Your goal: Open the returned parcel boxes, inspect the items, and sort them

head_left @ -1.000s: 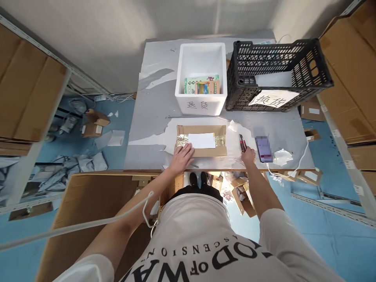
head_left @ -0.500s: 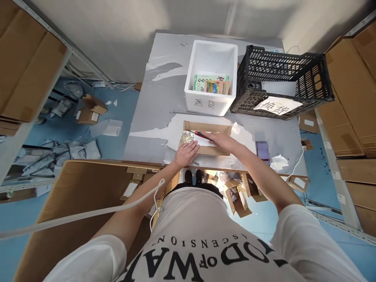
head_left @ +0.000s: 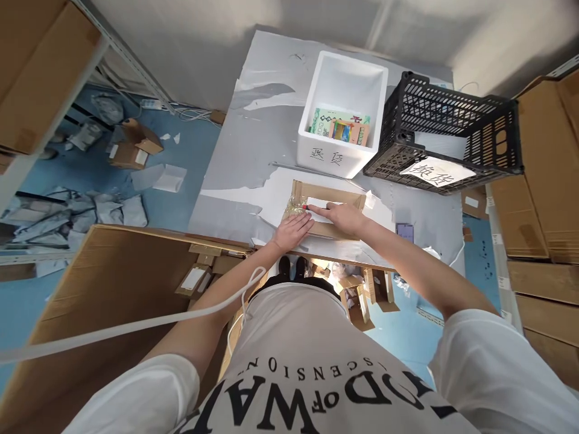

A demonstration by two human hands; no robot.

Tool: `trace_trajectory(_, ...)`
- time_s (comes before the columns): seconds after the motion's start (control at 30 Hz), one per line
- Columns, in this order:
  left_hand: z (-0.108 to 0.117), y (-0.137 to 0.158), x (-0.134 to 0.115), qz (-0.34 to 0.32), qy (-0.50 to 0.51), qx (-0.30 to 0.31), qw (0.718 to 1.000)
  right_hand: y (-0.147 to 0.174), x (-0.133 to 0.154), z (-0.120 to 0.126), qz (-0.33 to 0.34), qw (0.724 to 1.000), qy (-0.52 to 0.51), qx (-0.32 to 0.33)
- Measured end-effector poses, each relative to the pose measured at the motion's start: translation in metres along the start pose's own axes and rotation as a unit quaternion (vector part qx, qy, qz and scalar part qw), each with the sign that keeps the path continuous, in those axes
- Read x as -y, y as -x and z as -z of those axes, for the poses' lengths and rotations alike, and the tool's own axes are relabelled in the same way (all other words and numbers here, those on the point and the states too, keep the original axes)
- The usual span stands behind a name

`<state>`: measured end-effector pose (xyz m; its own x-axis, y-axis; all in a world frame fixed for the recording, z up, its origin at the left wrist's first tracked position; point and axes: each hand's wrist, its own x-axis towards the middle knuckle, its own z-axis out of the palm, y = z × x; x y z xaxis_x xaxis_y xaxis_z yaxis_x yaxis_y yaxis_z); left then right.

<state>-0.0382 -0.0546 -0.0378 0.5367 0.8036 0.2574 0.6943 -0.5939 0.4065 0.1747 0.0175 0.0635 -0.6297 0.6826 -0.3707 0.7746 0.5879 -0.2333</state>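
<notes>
A flat brown cardboard box point(head_left: 332, 191) lies on the table, with a white label point(head_left: 316, 202) on top and shiny clear tape point(head_left: 296, 204) bunched at its left end. My left hand point(head_left: 293, 231) rests flat on the near left corner of the box, fingers stretched out. My right hand point(head_left: 346, 218) is closed over a slim red-and-black tool that looks like a utility knife point(head_left: 305, 207). Its index finger points left along the tool. Only the red end shows, by the tape; the rest is hidden under the hand.
Behind the box stand a white foam bin point(head_left: 323, 158) with printed booklets point(head_left: 346, 129) inside and a black plastic crate point(head_left: 393, 150) with a paper sign. A purple packet point(head_left: 404, 231) lies at the right. A large open carton point(head_left: 136, 289) and a white cable point(head_left: 149, 325) are at my left.
My right hand has moved the knife left across the label to the taped end, its index finger now stretched out. The left hand stays on the corner. The whole view has shifted and turned slightly.
</notes>
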Motion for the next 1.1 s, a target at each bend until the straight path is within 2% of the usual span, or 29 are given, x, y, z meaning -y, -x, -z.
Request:
trace_trajectory(0.1,0.000,0.000,0.000,0.003,0.017,-0.006,1.000,0.003,-0.008,-0.006,-0.021,0.999,-0.031,-0.006)
trace_trajectory(0.17,0.000,0.000,-0.001,0.006,0.026,-0.005,1.000,0.015,-0.027,-0.007,-0.047,0.996,-0.073,-0.023)
trace_trajectory(0.27,0.000,-0.001,-0.001,0.008,0.030,0.001,1.000,0.052,-0.071,-0.005,-0.106,0.989,-0.103,-0.025)
trace_trajectory(0.33,-0.001,-0.002,0.000,0.014,0.037,0.001,0.999,0.084,-0.100,-0.001,-0.134,0.988,-0.075,0.003)
trace_trajectory(0.4,-0.002,-0.002,0.000,0.020,0.046,0.000,0.999,0.111,-0.118,0.003,-0.159,0.986,-0.049,0.007)
trace_trajectory(0.47,-0.001,-0.003,-0.001,0.023,0.044,0.007,0.999,0.131,-0.126,0.006,-0.183,0.983,-0.031,-0.004)
trace_trajectory(0.6,0.010,-0.006,-0.009,0.027,0.013,0.051,0.998,0.165,-0.121,0.014,-0.202,0.979,-0.006,0.010)
trace_trajectory(0.7,0.025,-0.014,-0.019,0.029,-0.020,0.090,0.995,0.191,-0.110,0.006,-0.235,0.968,-0.083,-0.023)
trace_trajectory(0.77,0.034,-0.025,-0.024,0.043,-0.048,0.109,0.992,0.199,-0.095,-0.012,-0.277,0.934,-0.213,-0.078)
trace_trajectory(0.83,0.040,-0.039,-0.027,0.055,-0.077,0.121,0.988,0.193,-0.075,-0.037,-0.315,0.870,-0.351,-0.143)
trace_trajectory(0.87,0.042,-0.046,-0.028,0.059,-0.088,0.129,0.986,0.186,-0.065,-0.050,-0.322,0.842,-0.398,-0.170)
trace_trajectory(0.93,0.042,-0.057,-0.027,0.064,-0.100,0.152,0.981,0.170,-0.047,-0.071,-0.322,0.811,-0.444,-0.205)
trace_trajectory(1.0,0.041,-0.062,-0.027,0.073,-0.105,0.176,0.976,0.158,-0.035,-0.082,-0.317,0.804,-0.455,-0.214)
trace_trajectory(1.1,0.039,-0.064,-0.028,0.087,-0.113,0.196,0.970,0.154,-0.029,-0.082,-0.314,0.826,-0.417,-0.214)
